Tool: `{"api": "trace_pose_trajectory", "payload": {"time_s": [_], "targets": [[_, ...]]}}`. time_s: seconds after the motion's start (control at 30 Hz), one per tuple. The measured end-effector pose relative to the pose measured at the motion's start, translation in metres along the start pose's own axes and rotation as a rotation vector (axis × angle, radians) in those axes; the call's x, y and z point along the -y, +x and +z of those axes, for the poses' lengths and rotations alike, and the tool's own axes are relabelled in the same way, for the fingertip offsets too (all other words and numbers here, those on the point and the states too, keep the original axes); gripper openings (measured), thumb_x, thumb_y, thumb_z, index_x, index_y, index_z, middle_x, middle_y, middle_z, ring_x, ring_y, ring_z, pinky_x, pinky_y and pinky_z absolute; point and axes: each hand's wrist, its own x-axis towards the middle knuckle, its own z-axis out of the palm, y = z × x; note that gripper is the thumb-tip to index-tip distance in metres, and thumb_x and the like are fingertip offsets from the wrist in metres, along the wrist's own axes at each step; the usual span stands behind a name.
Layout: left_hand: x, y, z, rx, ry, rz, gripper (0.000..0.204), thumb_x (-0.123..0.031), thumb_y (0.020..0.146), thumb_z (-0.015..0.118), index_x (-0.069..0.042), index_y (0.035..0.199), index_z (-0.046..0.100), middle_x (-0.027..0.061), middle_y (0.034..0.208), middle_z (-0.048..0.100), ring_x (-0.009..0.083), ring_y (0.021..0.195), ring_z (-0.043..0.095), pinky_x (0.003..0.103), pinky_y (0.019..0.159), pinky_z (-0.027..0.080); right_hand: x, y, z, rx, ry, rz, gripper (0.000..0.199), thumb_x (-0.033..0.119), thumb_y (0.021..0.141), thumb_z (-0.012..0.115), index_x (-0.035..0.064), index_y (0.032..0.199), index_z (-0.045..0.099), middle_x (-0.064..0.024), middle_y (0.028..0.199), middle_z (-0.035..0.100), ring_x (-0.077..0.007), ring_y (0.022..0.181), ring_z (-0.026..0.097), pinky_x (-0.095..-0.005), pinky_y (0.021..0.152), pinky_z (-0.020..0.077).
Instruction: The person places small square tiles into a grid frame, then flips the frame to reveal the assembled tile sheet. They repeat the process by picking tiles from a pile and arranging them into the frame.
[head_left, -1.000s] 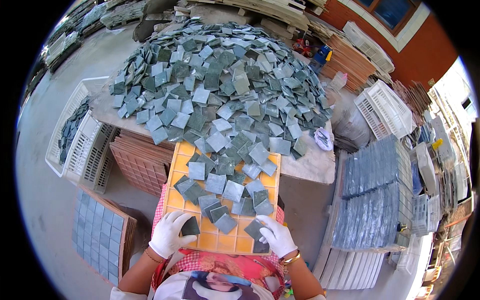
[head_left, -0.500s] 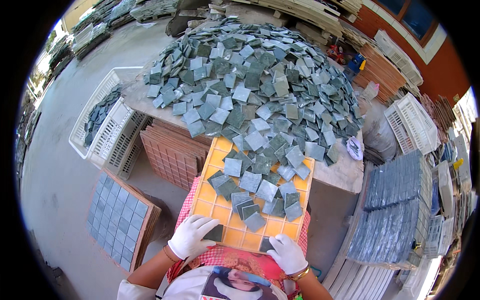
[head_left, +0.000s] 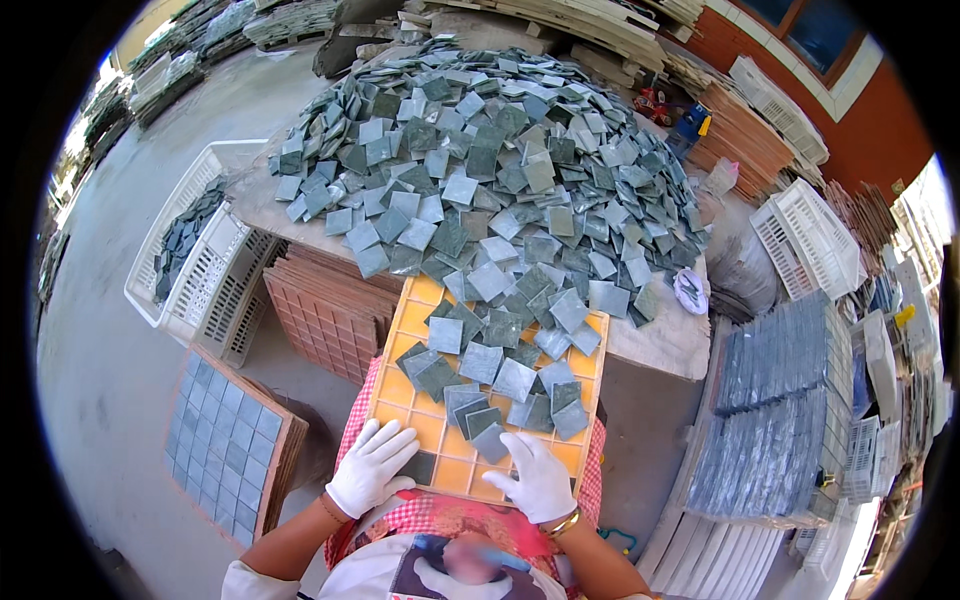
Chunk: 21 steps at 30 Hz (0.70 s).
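Observation:
A yellow gridded tray [head_left: 394, 414] lies across my lap, with loose square grey-green stone tiles [head_left: 515, 380] scattered over its middle and far part. My left hand [head_left: 372, 470], in a white glove, rests on the tray's near left edge, fingers stretched out and holding nothing. Just right of it, a dark tile [head_left: 418, 466] sits in the near left corner cell. My white-gloved right hand [head_left: 538, 484] is over the near right part, thumb and fingers apart. Its fingertips are beside a loose grey tile [head_left: 489, 443]; whether they touch it I cannot tell.
A big heap of tiles [head_left: 460, 190] covers the table [head_left: 660, 350] beyond the tray. White crates [head_left: 205, 290] and a tile-filled brown tray [head_left: 225, 435] are at left, near stacked brown trays [head_left: 325, 315]. Wrapped tile stacks [head_left: 765, 400] and a white crate [head_left: 808, 235] stand right.
My right hand has moved left from the tray's near right corner toward the loose tiles, its fingers spreading. My left fingers have shifted away from the corner tile. The whole view has shifted slightly.

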Motion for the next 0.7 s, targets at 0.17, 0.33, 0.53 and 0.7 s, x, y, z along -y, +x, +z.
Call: {"api": "trace_pose_trajectory", "payload": {"time_s": [0.17,0.33,0.53,0.7], "targets": [[0.004,0.002,0.011,0.009,-0.024,0.049,0.06,-0.029,0.075,0.071,-0.003,0.126,0.056,0.0109,0.135,0.052,0.0308,0.131,0.042,0.048,0.112,0.027,-0.029,0.015,-0.005,-0.174,0.115,0.031,0.03,0.021,0.086,0.064,0.0061,0.112,0.058,-0.0148,0.105,0.062,-0.0333,0.09,0.062,-0.0397,0.075,0.0513],[0.0,0.003,0.008,-0.014,-0.032,0.049,0.058,-0.029,0.075,0.072,-0.003,0.124,0.057,0.0108,0.134,0.053,0.0306,0.129,0.044,0.048,0.111,0.028,-0.031,0.014,-0.016,-0.135,0.018,0.055,0.03,0.026,0.084,0.067,0.0064,0.106,0.06,-0.012,0.099,0.064,-0.0317,0.086,0.063,-0.0393,0.072,0.0514],[-0.012,0.025,-0.008,-0.079,0.004,0.043,0.051,-0.025,0.074,0.072,-0.005,0.119,0.059,0.0094,0.125,0.056,0.0286,0.121,0.048,0.046,0.106,0.033,-0.009,0.007,0.022,-0.047,-0.184,0.041,0.061,0.037,0.071,0.078,0.0094,0.118,0.05,-0.0129,0.109,0.056,-0.0315,0.097,0.058,-0.0412,0.081,0.0494],[-0.034,0.063,-0.005,-0.192,-0.086,0.037,0.054,-0.023,0.072,0.073,-0.007,0.121,0.055,0.0087,0.125,0.054,0.0278,0.119,0.049,0.044,0.105,0.035,-0.014,0.01,0.015,0.028,0.025,0.075,0.06,0.028,0.073,0.076,0.0076,0.122,0.049,-0.0147,0.11,0.054,-0.0293,0.096,0.059,-0.0392,0.079,0.0498]]}}
